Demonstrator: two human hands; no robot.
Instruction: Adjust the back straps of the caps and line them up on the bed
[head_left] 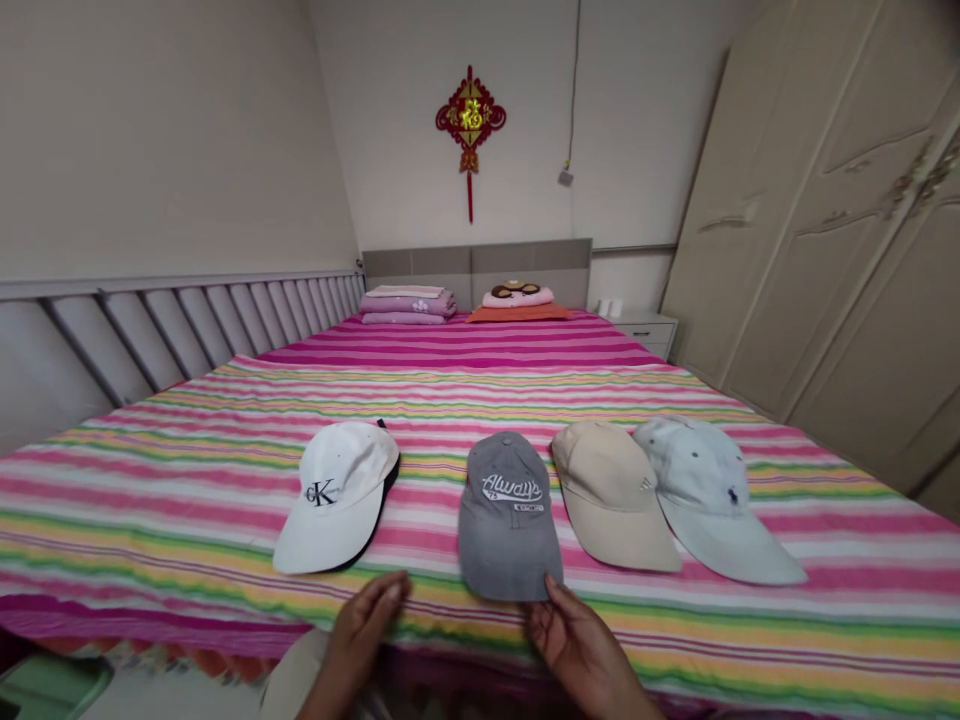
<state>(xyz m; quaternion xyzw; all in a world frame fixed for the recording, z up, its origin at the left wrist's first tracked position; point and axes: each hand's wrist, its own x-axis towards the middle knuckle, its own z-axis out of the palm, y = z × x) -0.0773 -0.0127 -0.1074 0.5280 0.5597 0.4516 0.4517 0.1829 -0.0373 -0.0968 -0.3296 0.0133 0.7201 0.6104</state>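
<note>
Several caps lie in a row on a striped bedspread (465, 380). A white cap (341, 495) with a black logo is at the left, then a grey cap (508, 515) with white lettering. A beige cap (611, 490) and a pale blue cap (709, 495) sit at the right, touching each other. My right hand (577, 645) is at the near bed edge, its thumb and fingers touching the grey cap's brim. Just left of that brim, my left hand (364, 625) has its fingers stretched out and holds nothing.
Folded purple bedding (407, 304) and a pink pillow on an orange one (517, 300) lie at the headboard. A padded rail (187, 325) runs along the left wall. A tall wardrobe (832, 230) stands on the right, with a small nightstand (645, 328) beside it.
</note>
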